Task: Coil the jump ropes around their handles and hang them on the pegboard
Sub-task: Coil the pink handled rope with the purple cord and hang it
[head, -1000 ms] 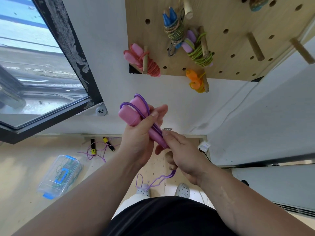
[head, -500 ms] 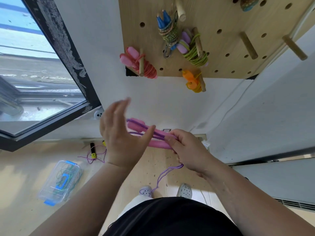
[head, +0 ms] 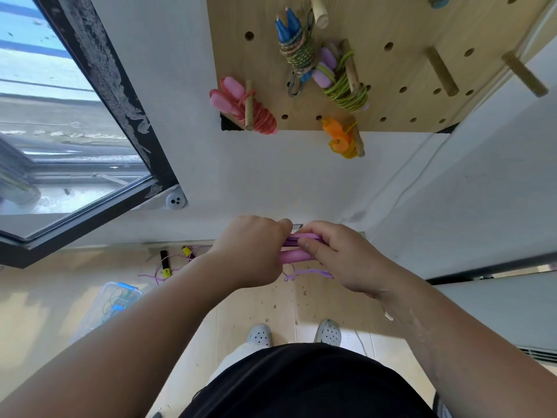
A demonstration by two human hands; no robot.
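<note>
Handles [head: 294, 256] lie level, long axis left-right, bridging both hands. Left hand [head: 250, 251] grips one end; right hand [head: 342, 257] pinches the other. Loose rope [head: 310, 272] hangs just below. Free peg [head: 440, 74] up and right, likely nearer the right hand.

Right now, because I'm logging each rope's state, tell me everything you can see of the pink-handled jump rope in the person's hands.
The pink-handled jump rope has two smooth, plastic-looking pink handles lying side by side, roughly level. Thin purple cord runs along the upper one; a kinked loose tail droops just below. The left hand grips one end, the right hand pinches the other. It is not yet hung on the pegboard.
</note>
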